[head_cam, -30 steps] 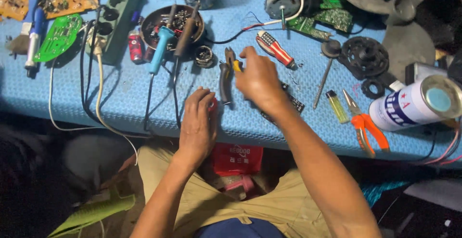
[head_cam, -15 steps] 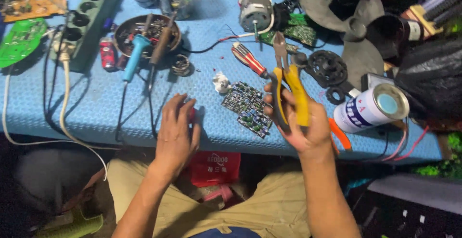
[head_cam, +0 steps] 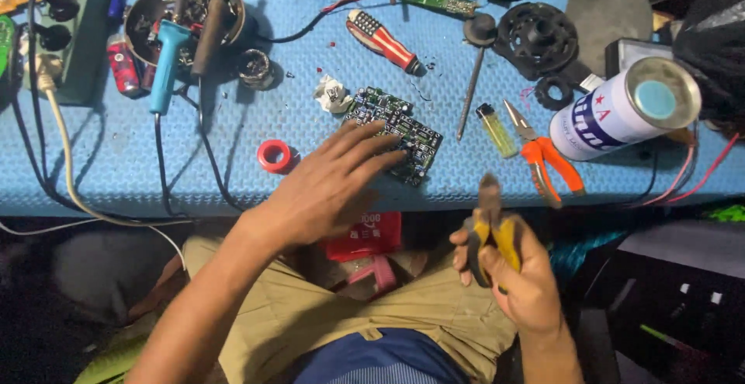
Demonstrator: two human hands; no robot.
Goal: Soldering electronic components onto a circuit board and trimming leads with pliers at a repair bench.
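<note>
My left hand (head_cam: 326, 186) reaches forward over the blue mat, fingers spread, fingertips touching the near edge of a small green circuit board (head_cam: 403, 124). My right hand (head_cam: 516, 275) is held low over my lap, off the table, closed around yellow-handled pliers (head_cam: 490, 225) that point up toward the table edge. A red ring of tape (head_cam: 275, 156) lies just left of my left hand. A crumpled white scrap (head_cam: 332, 94) sits beside the board.
On the blue mat (head_cam: 295, 120): a red-handled screwdriver (head_cam: 384, 41), a blue soldering iron (head_cam: 165, 58) resting on a round tin, a yellow lighter (head_cam: 495, 129), orange-handled pliers (head_cam: 547, 159), a white can (head_cam: 621, 112) on its side, black fan parts (head_cam: 537, 39), a green power strip (head_cam: 74, 19).
My left hand moved from the mat's front edge onto the circuit board. My right hand, with the pliers, dropped from above the table down to my lap.
</note>
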